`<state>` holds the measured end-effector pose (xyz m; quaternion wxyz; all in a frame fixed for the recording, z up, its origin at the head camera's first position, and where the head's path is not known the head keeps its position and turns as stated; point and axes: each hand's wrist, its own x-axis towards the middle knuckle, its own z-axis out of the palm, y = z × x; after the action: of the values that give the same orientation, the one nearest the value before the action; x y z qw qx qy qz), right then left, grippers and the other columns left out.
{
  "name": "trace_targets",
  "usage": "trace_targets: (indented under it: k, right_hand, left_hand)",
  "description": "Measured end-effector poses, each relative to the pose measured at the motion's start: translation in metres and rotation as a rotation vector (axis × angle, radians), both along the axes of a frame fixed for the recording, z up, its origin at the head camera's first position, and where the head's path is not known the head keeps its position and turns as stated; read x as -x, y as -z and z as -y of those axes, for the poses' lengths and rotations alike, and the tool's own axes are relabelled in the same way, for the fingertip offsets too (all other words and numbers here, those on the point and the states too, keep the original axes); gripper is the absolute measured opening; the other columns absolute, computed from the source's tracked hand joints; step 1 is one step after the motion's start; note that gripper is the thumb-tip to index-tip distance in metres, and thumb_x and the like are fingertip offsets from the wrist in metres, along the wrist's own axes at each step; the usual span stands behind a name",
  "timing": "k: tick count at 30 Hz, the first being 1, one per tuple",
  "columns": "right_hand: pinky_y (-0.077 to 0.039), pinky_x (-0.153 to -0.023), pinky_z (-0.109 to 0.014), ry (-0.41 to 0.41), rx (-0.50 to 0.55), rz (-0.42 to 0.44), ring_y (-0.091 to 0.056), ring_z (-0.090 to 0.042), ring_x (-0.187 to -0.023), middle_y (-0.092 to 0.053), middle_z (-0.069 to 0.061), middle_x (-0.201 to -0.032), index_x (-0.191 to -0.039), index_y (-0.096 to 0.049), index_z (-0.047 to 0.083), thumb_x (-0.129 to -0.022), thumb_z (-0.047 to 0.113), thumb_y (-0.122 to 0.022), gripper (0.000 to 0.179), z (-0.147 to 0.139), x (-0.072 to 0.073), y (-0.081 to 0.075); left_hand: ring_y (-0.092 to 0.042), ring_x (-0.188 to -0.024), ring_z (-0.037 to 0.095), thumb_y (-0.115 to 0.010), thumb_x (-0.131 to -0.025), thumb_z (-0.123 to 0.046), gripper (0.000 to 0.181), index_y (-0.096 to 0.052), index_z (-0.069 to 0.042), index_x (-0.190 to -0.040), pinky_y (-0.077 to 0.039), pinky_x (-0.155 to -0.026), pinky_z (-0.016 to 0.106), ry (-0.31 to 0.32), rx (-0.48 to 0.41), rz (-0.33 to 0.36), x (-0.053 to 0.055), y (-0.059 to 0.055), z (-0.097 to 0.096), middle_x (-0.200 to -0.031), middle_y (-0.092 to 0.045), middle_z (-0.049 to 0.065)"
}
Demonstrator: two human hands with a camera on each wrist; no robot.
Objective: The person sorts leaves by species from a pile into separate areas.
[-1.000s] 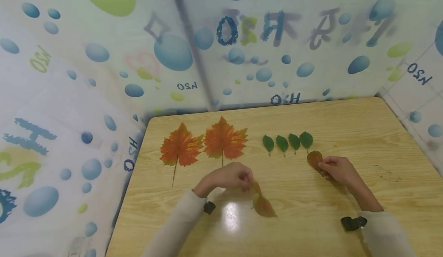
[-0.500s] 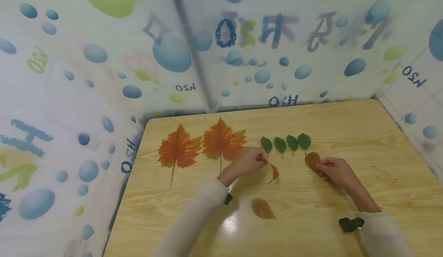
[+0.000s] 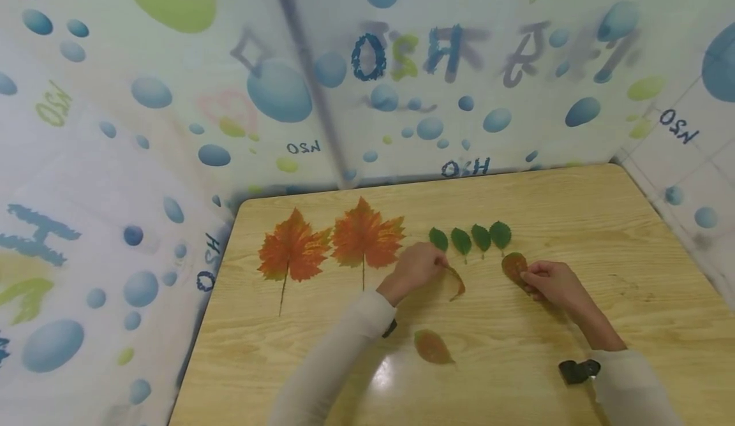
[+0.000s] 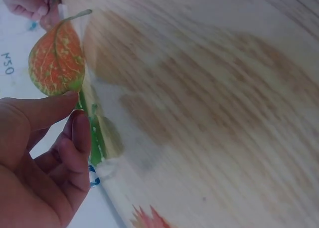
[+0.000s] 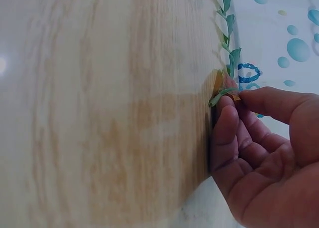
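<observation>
My left hand pinches an orange-green leaf by its edge between thumb and fingers, its stem pointing away in the left wrist view. In the head view that leaf hangs edge-on, just below a row of several small green leaves. With thumb and fingertips, my right hand holds a reddish-brown leaf low at the row's right end. In the right wrist view the right hand's leaf shows mostly edge-on. A third orange-green leaf lies flat nearer the front, between the two arms.
Two large orange maple-like leaves with long stems lie side by side at the back left of the wooden table. A curtain with blue and green dots hangs behind the table and along its left side.
My left hand has lifted its leaf away from the one at the front and carried it back and right, toward the green row. My right hand has stayed nearly still with its leaf.
</observation>
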<state>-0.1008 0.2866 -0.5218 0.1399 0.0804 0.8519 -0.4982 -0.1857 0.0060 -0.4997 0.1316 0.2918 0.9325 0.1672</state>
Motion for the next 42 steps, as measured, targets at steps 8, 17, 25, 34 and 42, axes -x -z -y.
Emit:
trace_targets:
  k: [8, 17, 25, 34, 42]
  right_hand:
    - [-0.054, -0.059, -0.024, -0.007, -0.016, 0.004, -0.062, -0.009, -0.066, -0.07, -0.005, -0.083, -0.109, -0.061, -0.011, -0.101, 0.02, -0.056, 0.032, -0.001, 0.001, -0.001]
    - [-0.054, -0.059, -0.025, 0.0, 0.014, 0.012, -0.061, -0.009, -0.066, -0.07, -0.005, -0.083, -0.113, -0.058, -0.012, -0.101, 0.019, -0.057, 0.033, -0.001, 0.002, 0.0]
    - [-0.054, -0.059, -0.025, -0.002, 0.024, 0.009, -0.062, -0.009, -0.067, -0.071, -0.007, -0.087, -0.118, -0.055, -0.013, -0.101, 0.019, -0.056, 0.036, -0.001, 0.001, 0.002]
    - [-0.055, -0.059, -0.025, 0.0, 0.013, 0.012, -0.063, -0.009, -0.068, -0.071, -0.008, -0.089, -0.119, -0.054, -0.014, -0.101, 0.019, -0.056, 0.037, -0.002, 0.001, 0.002]
    - [-0.054, -0.059, -0.025, 0.001, 0.023, 0.016, -0.062, -0.008, -0.068, -0.071, -0.008, -0.09, -0.12, -0.053, -0.014, -0.101, 0.018, -0.057, 0.038, -0.002, 0.001, 0.002]
  left_hand:
    - [-0.068, -0.098, 0.011, -0.063, -0.093, -0.009, 0.021, -0.079, -0.02, -0.102, -0.051, -0.067, 0.018, -0.027, 0.018, -0.037, 0.001, 0.009, 0.005, -0.108, -0.074, -0.004]
    - [-0.069, -0.098, 0.011, -0.064, -0.091, -0.005, 0.025, -0.079, -0.02, -0.105, -0.052, -0.063, 0.019, -0.026, 0.046, -0.057, 0.001, 0.014, 0.006, -0.11, -0.074, -0.005]
    - [-0.069, -0.097, 0.011, -0.065, -0.091, -0.008, 0.024, -0.078, -0.021, -0.107, -0.05, -0.059, 0.019, -0.032, 0.061, -0.026, 0.002, 0.013, 0.006, -0.111, -0.074, -0.005]
    - [-0.069, -0.095, 0.012, -0.062, -0.096, -0.013, 0.02, -0.077, -0.017, -0.109, -0.049, -0.058, 0.018, -0.045, 0.043, -0.002, 0.001, 0.012, 0.004, -0.113, -0.073, -0.003]
    - [-0.069, -0.091, 0.012, -0.064, -0.095, -0.013, 0.02, -0.076, -0.016, -0.11, -0.046, -0.055, 0.017, -0.056, 0.025, 0.029, 0.0, 0.01, 0.005, -0.114, -0.073, -0.001]
